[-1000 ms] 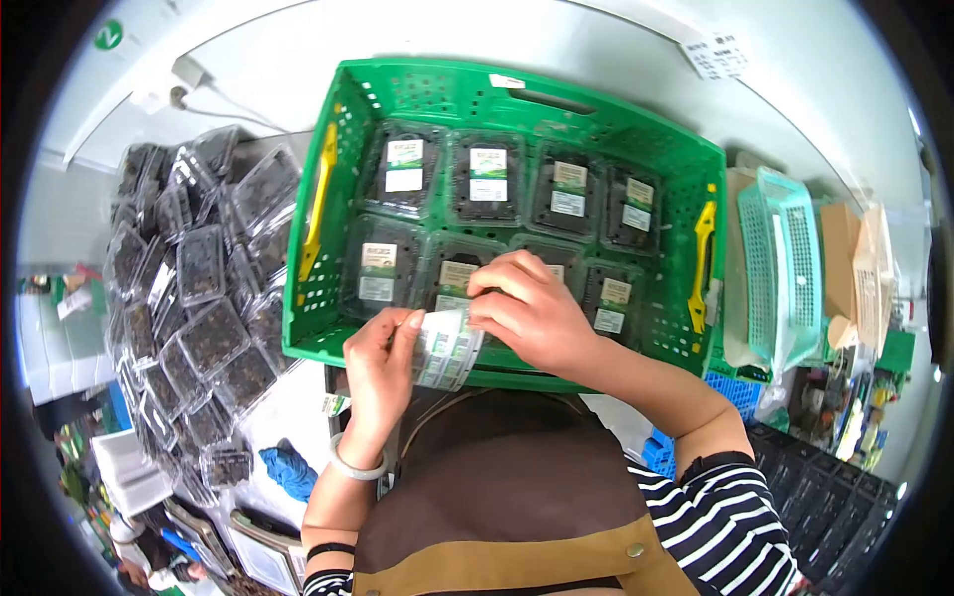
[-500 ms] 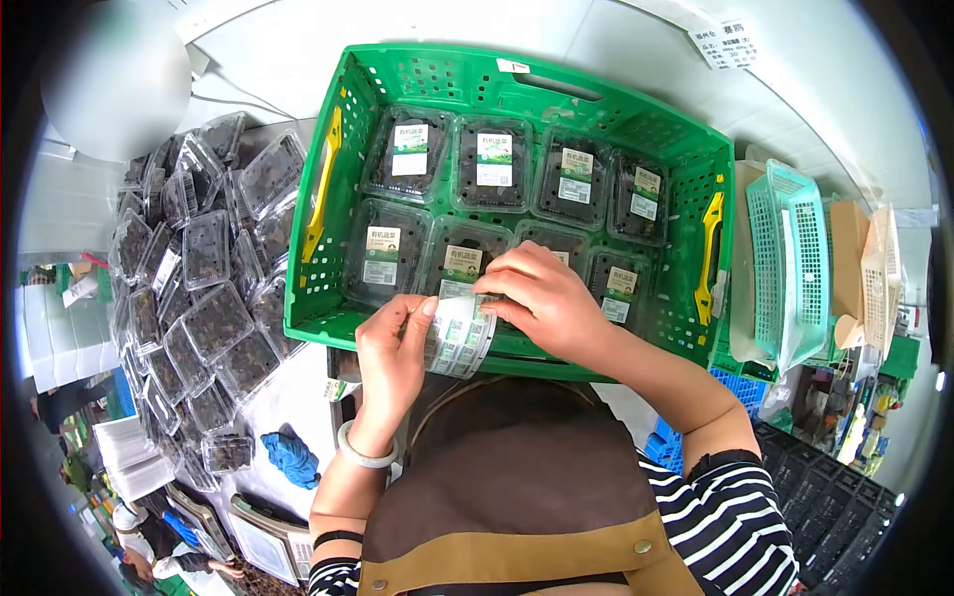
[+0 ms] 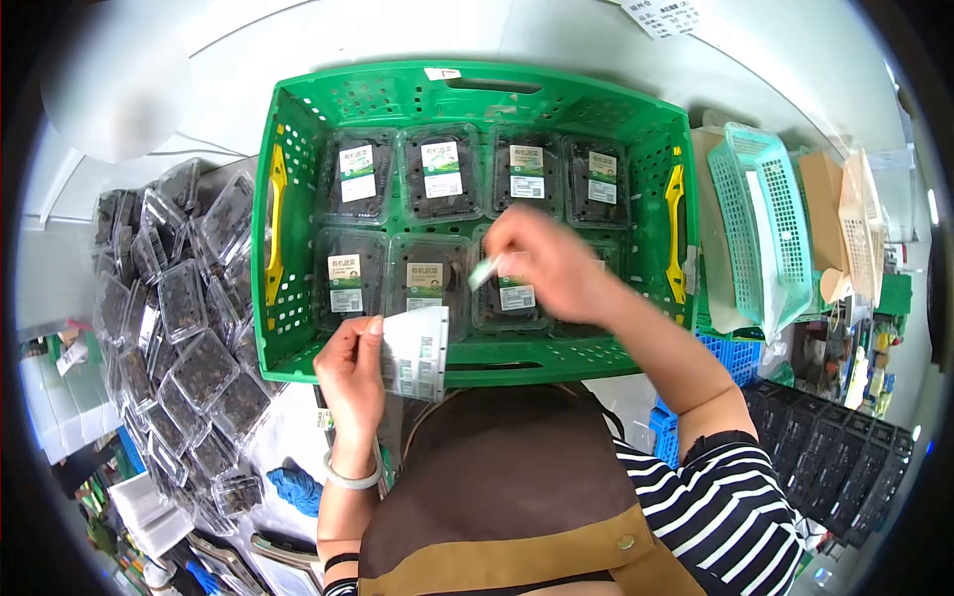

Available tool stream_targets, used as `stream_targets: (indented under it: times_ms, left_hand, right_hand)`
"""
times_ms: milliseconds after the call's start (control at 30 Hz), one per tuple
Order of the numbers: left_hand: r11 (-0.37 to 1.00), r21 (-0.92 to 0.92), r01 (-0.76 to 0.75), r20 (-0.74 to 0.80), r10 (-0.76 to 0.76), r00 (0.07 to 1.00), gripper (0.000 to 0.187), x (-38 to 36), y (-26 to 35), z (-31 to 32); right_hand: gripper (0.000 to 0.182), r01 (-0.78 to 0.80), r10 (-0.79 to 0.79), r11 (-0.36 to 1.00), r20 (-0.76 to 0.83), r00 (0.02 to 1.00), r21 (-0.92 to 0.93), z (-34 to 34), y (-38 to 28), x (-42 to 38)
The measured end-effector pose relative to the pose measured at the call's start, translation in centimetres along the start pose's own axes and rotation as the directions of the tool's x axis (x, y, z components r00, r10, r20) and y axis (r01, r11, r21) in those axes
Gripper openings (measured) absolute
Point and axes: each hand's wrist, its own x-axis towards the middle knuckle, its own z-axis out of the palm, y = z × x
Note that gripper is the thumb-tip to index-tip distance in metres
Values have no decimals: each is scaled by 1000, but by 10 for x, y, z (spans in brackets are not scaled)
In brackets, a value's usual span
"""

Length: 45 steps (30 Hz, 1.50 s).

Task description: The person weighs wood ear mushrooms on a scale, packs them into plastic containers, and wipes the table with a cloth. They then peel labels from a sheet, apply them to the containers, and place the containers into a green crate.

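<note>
My left hand (image 3: 351, 370) pinches a strip of printed labels (image 3: 417, 350) between thumb and fingers, in front of the near wall of a green crate (image 3: 348, 370). Over the near row of boxes is my right hand (image 3: 547, 260), blurred by motion, with a small white-and-green label (image 3: 484, 273) at its fingertips. Two rows of clear plastic boxes with dark contents lie in the crate; a far-row box (image 3: 440, 189) and a near-row box (image 3: 350, 268) bear printed labels. Partly under my right hand sits another labelled box (image 3: 509, 313), and the one to its right is mostly hidden.
Left of the crate is a heap of clear boxes (image 3: 204, 368) with dark contents. A blue cloth (image 3: 295, 489) lies below it. Teal baskets (image 3: 770, 233) and a cardboard piece (image 3: 823, 214) stand to the right, with black crates (image 3: 820, 452) lower down.
My right hand has come away from the label strip, bringing a label with it over the near row. The strip hangs from my left hand. The view has shifted, so the crate appears further left.
</note>
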Motion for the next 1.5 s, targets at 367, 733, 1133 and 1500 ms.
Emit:
stream_targets:
  times_ms: [367, 733, 1133, 1500]
  left_hand:
    - [991, -120, 59, 13, -57, 998, 20, 3, -10, -9]
    - [958, -240, 154, -29, -166, 986, 18, 1, -5, -27]
    - [911, -408, -58, -142, -1, 990, 14, -14, 2, -23]
    - [785, -611, 103, -57, -173, 983, 7, -54, 1, -55]
  right_hand:
    - [21, -657, 348, 584, -584, 733, -477, -130, 222, 3]
    - [38, -431, 158, 676, -453, 877, -598, -94, 195, -1]
    - [20, 223, -214, 970, -102, 972, 94, 96, -59, 17]
    - [20, 337, -343, 938, 66, 937, 86, 112, -74, 6]
